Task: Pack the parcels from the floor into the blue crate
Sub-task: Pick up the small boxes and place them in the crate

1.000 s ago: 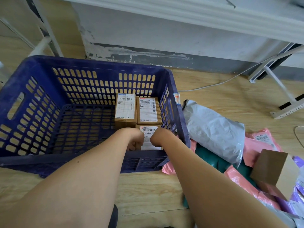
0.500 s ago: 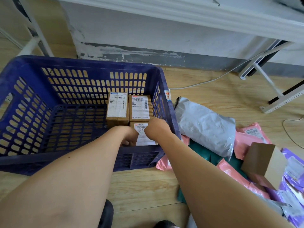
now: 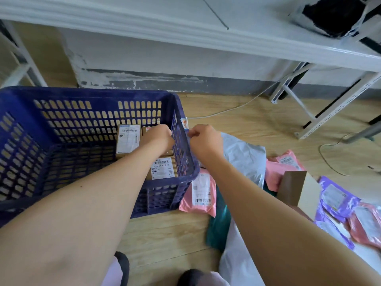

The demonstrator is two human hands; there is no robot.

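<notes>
**A:** Head view, first item?

**B:** Blue crate [image 3: 61, 96], standing on the wooden floor [image 3: 165, 234], left of the scene. Three brown labelled boxes lie inside along its right wall: the back box [image 3: 127, 141], the near box [image 3: 162, 168], and the covered box [image 3: 146, 129], mostly hidden under a hand.

**A:** The hands?

**B:** Left hand [image 3: 158, 137]: inside the crate, knuckles up, fingers curled down onto the covered box. Whether it actually grips the box, I cannot tell. Right hand [image 3: 204, 139]: outside the crate, just beside the right wall's rim, fingers curled, thumb and forefinger drawn together. Whether they pinch anything, I cannot tell.

**A:** Parcels not yet packed?

**B:** All on the floor, right of the crate. Grey mailer bag [image 3: 243, 157], beneath the right wrist. Pink mailer [image 3: 203, 193], touching the crate's near right corner. Green mailer [image 3: 218, 223], partly under it. Cardboard box [image 3: 294, 188], tilted, further right. Purple mailers [image 3: 336, 199] beside that.

**A:** Anything else?

**B:** White cable [image 3: 226, 109] on the floor, and a white metal frame [image 3: 321, 112].
</notes>
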